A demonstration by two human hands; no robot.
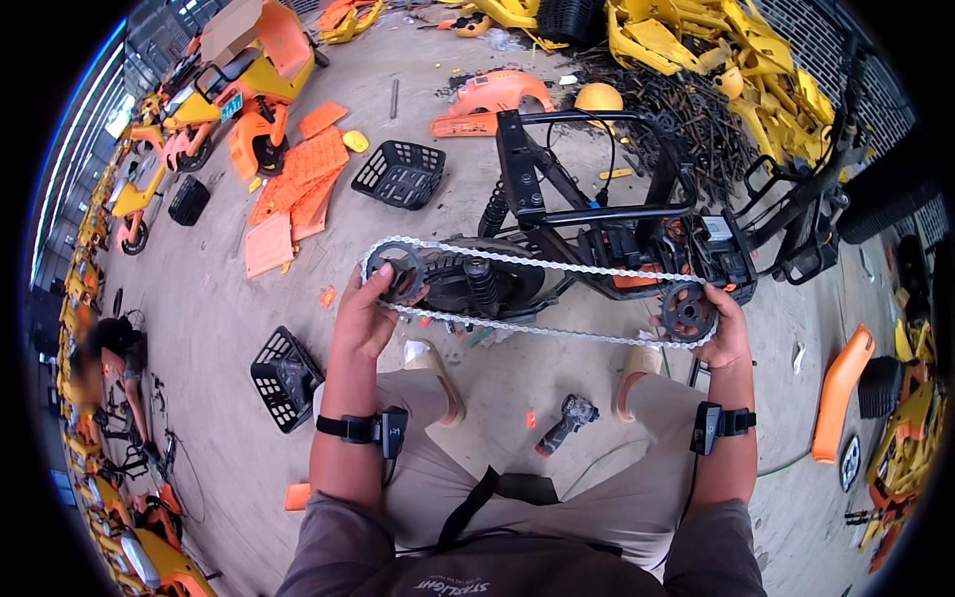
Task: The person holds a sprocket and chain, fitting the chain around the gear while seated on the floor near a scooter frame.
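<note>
A silver roller chain [557, 263] is stretched in a long loop around two black sprockets, held up in front of me. My left hand [364, 313] is closed on the left sprocket [400, 271], its thumb lying against the face. At the other end, my right hand [726, 330] grips the right sprocket [688, 311] by its outer side; some of those fingers are hidden behind it. Both runs of chain look nearly straight. Just beyond them stands a stripped black scooter frame [587, 214] with a rear wheel and a shock absorber.
A power tool [568, 425] lies on the floor between my feet. Black plastic baskets [401, 173] and orange panels [298, 174] lie to the left. Yellow body parts [686, 40] are heaped at the back right. Scooters [254, 90] stand far left; another person [119, 348] is there too.
</note>
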